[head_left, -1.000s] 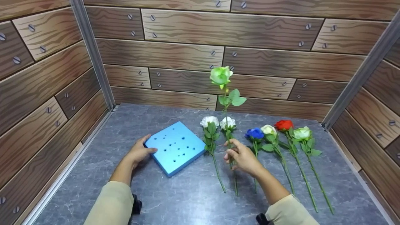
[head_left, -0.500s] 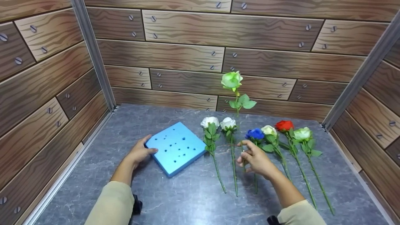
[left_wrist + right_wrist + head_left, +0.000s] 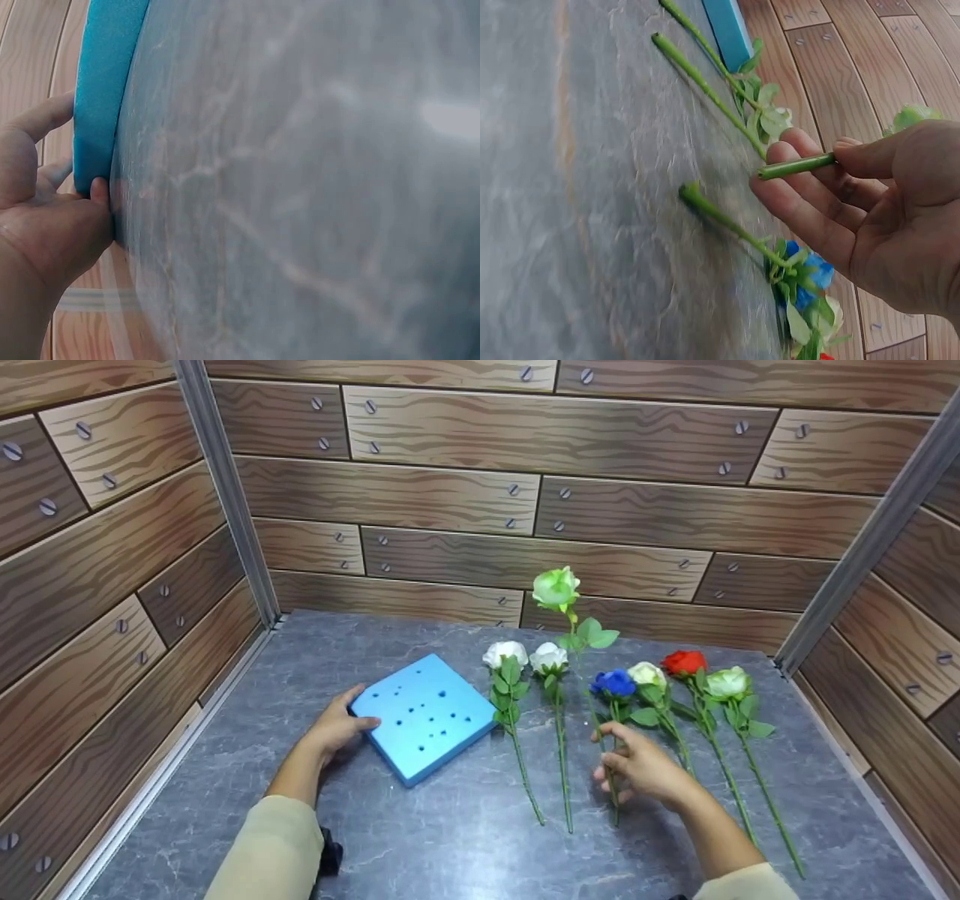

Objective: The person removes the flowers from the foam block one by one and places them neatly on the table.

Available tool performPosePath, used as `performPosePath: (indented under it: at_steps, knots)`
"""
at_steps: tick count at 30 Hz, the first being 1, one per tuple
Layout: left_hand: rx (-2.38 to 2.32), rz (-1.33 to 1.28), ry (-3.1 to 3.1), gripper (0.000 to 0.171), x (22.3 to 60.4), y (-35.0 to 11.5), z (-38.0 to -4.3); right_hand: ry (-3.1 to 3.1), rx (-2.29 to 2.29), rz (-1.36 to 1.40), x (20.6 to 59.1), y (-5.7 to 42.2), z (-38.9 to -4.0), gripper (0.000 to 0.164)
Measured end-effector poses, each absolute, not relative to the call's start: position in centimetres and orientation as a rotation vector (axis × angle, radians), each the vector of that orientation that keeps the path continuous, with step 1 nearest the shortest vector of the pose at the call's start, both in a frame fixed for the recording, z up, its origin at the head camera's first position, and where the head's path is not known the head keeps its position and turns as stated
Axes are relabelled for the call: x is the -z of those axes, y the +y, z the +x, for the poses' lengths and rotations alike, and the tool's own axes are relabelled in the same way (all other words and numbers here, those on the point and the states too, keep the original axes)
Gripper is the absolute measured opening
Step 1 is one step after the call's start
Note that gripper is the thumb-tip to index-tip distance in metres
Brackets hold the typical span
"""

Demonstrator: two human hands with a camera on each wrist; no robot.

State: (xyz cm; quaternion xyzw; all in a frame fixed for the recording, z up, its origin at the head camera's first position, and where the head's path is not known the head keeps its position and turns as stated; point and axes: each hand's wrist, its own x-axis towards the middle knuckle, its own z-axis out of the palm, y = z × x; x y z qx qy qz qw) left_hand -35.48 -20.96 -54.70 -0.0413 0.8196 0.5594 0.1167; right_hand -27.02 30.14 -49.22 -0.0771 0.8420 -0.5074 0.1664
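Observation:
My left hand [image 3: 337, 727] holds the near-left edge of a blue foam block [image 3: 409, 690] with holes in its top. The thumb lies over the top, and the left wrist view shows fingers along the block's side [image 3: 101, 112]. My right hand [image 3: 641, 765] pinches the stem [image 3: 799, 166] of a pale green artificial rose [image 3: 556, 589] between thumb and fingers. Its bloom points away from me, and the stem's cut end juts out past the fingers. Close beneath that hand lies a blue rose [image 3: 613, 682], its stem partly hidden by the fingers.
Two white roses [image 3: 505, 655] lie between the block and my right hand. To the right are a cream rose [image 3: 646, 673], a red rose [image 3: 683, 662] and another pale green rose [image 3: 727, 682]. Wood-patterned walls [image 3: 450, 495] enclose the grey marbled table [image 3: 360, 840].
My right hand has moved right and nearer to me, bringing the pale green rose lower, from over a white rose to beside the blue one. The left hand and block stay put.

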Motion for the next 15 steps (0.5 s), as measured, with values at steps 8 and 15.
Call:
performPosePath:
  at_steps: [8, 15]
  knots:
    - [-1.629, -0.092, 2.412, 0.088, 54.7, -21.1, -35.5, 2.331, 1.397, -0.173, 49.3, 31.9, -26.3, 0.035]
    - [-1.64, -0.121, 2.401, 0.087, 54.9, -21.0, -35.5, 2.327, 1.367, -0.144, 49.0, 33.3, -25.8, 0.036]
